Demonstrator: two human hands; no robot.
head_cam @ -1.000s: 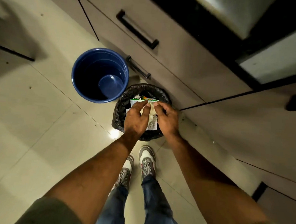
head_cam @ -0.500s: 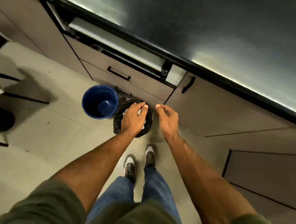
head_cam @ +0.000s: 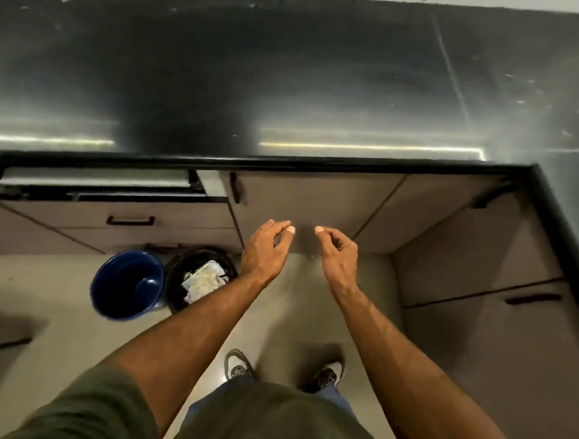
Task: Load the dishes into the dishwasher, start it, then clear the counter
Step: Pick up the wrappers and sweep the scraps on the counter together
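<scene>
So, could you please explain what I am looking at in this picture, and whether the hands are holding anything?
There is no machine here: a person wears a wide-angle camera on the head, so you look down as they do. The left hand and right hand hang in front of the cupboard doors, loosely curled, and neither holds anything. Above them runs the dark, shiny counter, which shows only small specks. On the floor to the left stand a blue bucket and, beside it, a black bin with crumpled wrappers inside. The person's shoes show at the bottom.
</scene>
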